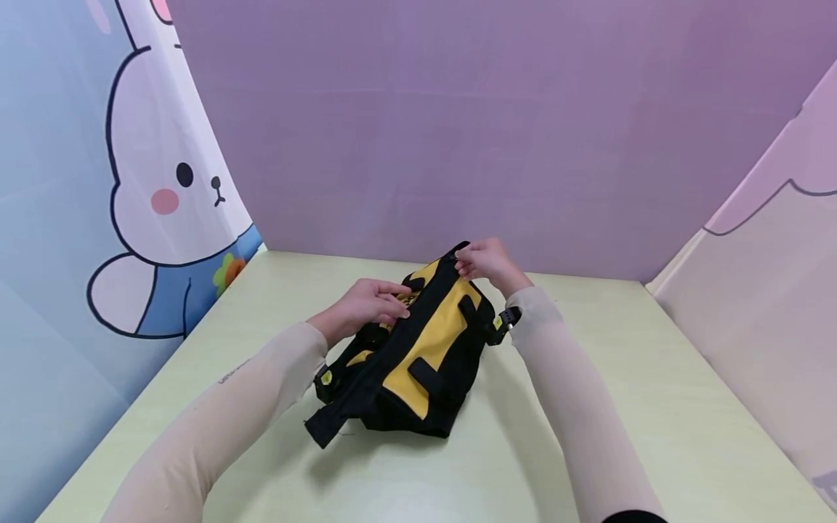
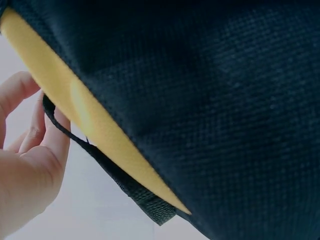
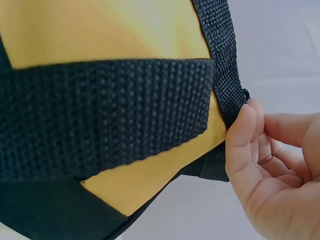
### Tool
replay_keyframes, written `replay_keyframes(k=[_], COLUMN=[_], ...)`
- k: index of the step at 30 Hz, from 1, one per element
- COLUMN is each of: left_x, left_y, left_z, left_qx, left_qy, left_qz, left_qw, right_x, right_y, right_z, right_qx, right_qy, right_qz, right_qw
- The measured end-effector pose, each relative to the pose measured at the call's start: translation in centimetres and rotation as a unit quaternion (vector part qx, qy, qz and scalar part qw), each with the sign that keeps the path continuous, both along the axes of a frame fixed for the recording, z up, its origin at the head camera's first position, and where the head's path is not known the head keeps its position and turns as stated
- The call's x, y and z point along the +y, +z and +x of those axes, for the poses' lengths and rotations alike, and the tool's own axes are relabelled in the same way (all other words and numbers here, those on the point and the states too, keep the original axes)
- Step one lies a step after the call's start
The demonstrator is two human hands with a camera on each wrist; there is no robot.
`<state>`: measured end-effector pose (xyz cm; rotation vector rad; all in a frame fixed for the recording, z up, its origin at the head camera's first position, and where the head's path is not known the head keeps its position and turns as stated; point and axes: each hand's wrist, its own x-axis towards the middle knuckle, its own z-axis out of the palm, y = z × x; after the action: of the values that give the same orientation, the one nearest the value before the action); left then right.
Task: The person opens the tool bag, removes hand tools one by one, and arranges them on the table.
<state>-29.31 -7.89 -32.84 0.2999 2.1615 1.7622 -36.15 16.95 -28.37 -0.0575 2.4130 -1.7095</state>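
Observation:
A yellow and black fabric bag (image 1: pixel 428 330) with black webbing loops lies at a slant on the table. A black zipper band (image 1: pixel 392 349) runs along its top and ends in a loose tab at the near end. At the far end my right hand (image 1: pixel 485 263) pinches the zipper between thumb and forefinger; a small dark bit shows at those fingertips in the right wrist view, the rest being hidden. My left hand (image 1: pixel 369 305) rests its loosely extended fingers against the bag's left upper side, beside a thin black strap (image 2: pixel 65 131) in the left wrist view.
The pale green table (image 1: pixel 601 378) stretches around the bag. A purple cloth backdrop (image 1: pixel 484 131) rises behind it, with a printed rabbit panel (image 1: pixel 176 145) at the left and a pale panel (image 1: pixel 771 276) at the right. Black wrist straps sit on both sleeves.

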Motion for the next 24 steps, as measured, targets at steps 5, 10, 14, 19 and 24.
replay_keyframes(k=[5, 10, 14, 19, 24], left_x=[0.0, -0.3, -0.5, -0.5, -0.5], left_y=[-0.2, -0.4, -0.5, -0.6, -0.7], left_z=[0.0, 0.1, 0.2, 0.2, 0.2], left_qx=[0.001, 0.008, 0.007, 0.005, 0.007], left_qy=[0.001, -0.002, -0.005, -0.009, -0.008], left_qz=[0.006, 0.005, 0.008, 0.021, 0.025], left_qw=[1.0, 1.0, 0.9999, 0.9997, 0.9996], right_x=[-0.2, -0.7, -1.0, -1.1, -1.1], right_y=[-0.3, -0.8, -1.1, -1.4, -1.4], right_z=[0.5, 1.3, 1.7, 2.1, 2.6], right_qx=[-0.001, -0.004, -0.008, -0.01, -0.006], right_qy=[0.017, 0.034, 0.041, 0.054, 0.072], right_qz=[0.007, -0.002, -0.014, -0.015, -0.012], right_qw=[1.0, 0.999, 0.999, 0.998, 0.997])
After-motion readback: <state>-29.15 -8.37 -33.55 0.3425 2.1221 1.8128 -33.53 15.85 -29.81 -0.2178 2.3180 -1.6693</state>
